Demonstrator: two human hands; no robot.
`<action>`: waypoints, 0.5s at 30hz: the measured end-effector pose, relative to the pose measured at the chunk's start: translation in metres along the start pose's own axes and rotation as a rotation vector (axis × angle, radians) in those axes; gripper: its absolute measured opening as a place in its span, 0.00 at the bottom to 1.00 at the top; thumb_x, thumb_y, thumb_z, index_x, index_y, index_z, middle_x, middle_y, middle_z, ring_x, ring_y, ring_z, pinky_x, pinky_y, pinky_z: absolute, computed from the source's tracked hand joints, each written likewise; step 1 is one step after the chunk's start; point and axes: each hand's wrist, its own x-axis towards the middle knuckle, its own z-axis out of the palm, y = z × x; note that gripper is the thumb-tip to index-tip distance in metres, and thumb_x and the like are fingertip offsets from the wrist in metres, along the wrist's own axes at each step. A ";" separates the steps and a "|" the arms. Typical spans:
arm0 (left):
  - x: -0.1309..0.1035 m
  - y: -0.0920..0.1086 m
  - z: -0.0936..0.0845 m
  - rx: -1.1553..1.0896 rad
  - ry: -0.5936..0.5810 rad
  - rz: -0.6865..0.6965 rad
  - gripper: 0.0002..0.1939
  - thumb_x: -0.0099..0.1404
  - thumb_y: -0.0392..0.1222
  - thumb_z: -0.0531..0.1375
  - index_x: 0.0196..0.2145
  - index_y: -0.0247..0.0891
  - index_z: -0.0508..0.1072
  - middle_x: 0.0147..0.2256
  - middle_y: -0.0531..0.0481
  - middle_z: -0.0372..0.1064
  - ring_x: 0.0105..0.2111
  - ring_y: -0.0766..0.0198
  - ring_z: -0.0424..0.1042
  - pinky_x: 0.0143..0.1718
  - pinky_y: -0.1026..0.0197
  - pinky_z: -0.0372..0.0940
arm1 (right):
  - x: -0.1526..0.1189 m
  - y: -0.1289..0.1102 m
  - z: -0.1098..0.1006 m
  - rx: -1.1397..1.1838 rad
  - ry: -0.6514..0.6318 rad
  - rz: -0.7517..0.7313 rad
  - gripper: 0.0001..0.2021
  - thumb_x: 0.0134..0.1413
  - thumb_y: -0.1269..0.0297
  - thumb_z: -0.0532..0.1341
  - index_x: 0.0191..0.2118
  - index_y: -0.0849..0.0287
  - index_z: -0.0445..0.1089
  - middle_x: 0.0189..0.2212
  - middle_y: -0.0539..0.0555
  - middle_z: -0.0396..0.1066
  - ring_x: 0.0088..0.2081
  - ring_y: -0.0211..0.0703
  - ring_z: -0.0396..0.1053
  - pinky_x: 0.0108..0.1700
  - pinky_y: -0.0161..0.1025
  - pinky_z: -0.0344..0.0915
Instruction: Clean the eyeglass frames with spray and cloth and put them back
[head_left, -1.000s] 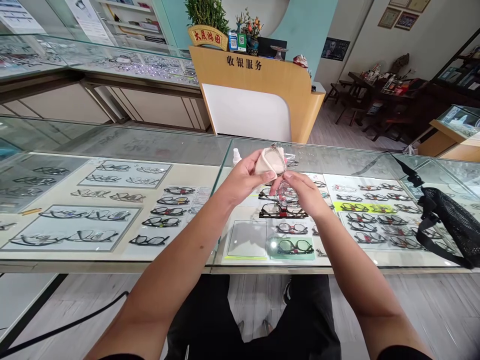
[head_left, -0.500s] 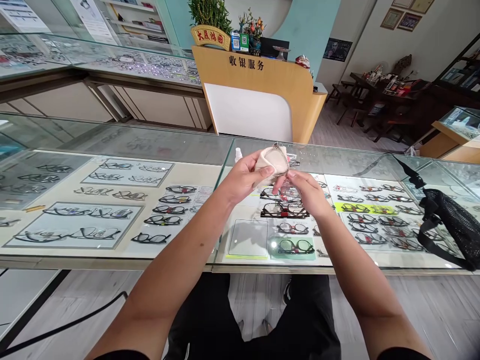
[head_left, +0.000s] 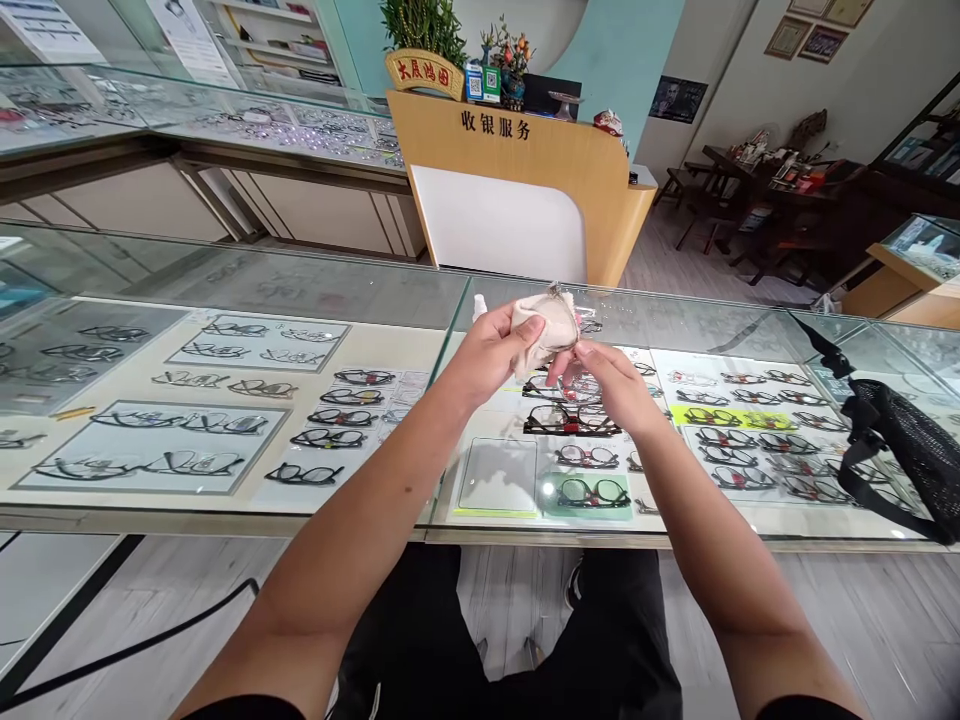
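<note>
Above the glass counter, my left hand (head_left: 486, 355) is closed on a cream-coloured cloth (head_left: 551, 318), with the thumb pressed flat over it. The cloth is folded around one lens of a pair of eyeglasses (head_left: 578, 324), whose thin rim shows along the cloth's right edge. Fingers of my right hand (head_left: 616, 385) pinch the eyeglasses just right of the cloth. Most of the eyeglasses are hidden by the cloth and fingers. Behind my left hand, the white top of what looks like a small bottle (head_left: 479, 304) stands on the counter.
Under the counter's glass (head_left: 442, 380) lie rows of spectacle frames, among them a dark pair (head_left: 594, 492) on a green card. A black mesh bag (head_left: 896, 440) with a strap rests at the right. Farther off stands a wooden cashier desk (head_left: 517, 150).
My left thumb has shifted slightly up over the cloth, and the cloth is more bunched around the lens. My right hand keeps its pinch in nearly the same place.
</note>
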 end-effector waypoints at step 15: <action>-0.006 0.002 0.009 0.087 0.138 0.071 0.31 0.64 0.72 0.72 0.41 0.39 0.80 0.34 0.47 0.82 0.27 0.62 0.77 0.29 0.59 0.72 | -0.001 -0.007 0.009 -0.007 -0.037 0.005 0.31 0.76 0.33 0.56 0.38 0.54 0.82 0.39 0.55 0.80 0.39 0.48 0.69 0.50 0.45 0.68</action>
